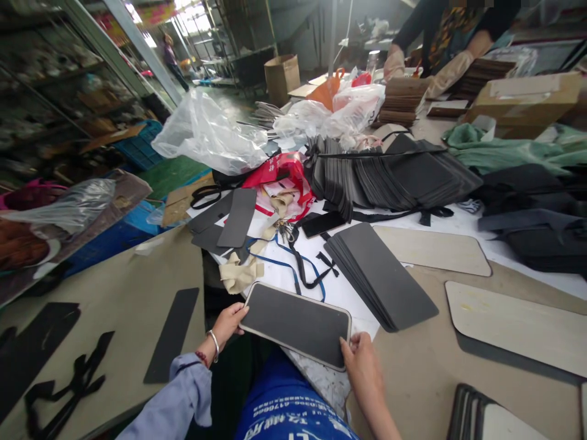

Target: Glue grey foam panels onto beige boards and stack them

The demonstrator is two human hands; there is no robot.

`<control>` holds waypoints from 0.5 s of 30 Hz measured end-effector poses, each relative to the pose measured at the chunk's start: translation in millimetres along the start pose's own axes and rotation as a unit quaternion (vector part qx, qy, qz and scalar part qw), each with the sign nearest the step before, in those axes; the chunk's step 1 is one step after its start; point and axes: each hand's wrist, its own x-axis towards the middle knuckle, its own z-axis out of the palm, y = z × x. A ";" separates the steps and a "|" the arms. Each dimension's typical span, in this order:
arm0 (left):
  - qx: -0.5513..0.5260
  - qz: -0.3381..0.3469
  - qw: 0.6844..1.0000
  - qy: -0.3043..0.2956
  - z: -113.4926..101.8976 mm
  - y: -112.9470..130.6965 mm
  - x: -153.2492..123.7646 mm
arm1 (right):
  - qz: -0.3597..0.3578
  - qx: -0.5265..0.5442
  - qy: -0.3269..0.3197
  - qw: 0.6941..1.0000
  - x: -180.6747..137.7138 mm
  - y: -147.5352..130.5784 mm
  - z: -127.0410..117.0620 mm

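Observation:
Both my hands grip a flat rounded rectangular panel (296,324), dark grey on its face with a pale rim, held over the table's near edge. My left hand (232,322) pinches its left end, thumb on top. At the right end, my right hand (362,360) has its thumb on the face and its fingers at the edge. Just beyond lies a fanned stack of dark grey sheets (385,275). Pale rounded boards (513,324) rest to the right. A blue cord (284,263), keys (285,229) and a black phone (323,223) lie past the panel.
Bundled dark sheets (389,177) and plastic bags (211,134) crowd the back of the table. A second table (123,275) at left carries dark strips. Across the table, another person's gloved hands (449,73) are at brown stacks (403,98) near a cardboard box (523,104).

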 end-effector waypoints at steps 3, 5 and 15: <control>0.000 0.004 1.000 -0.002 2.4 1.4 0.2 | -0.032 0.015 0.039 0.999 -3.5 4.2 7.6; -0.002 0.009 1.000 -0.006 5.7 3.2 -0.2 | -0.052 0.025 0.062 0.996 -3.7 7.5 12.1; 0.005 0.020 0.999 -0.045 21.9 10.9 2.8 | -0.052 0.103 0.166 0.979 8.0 23.2 8.1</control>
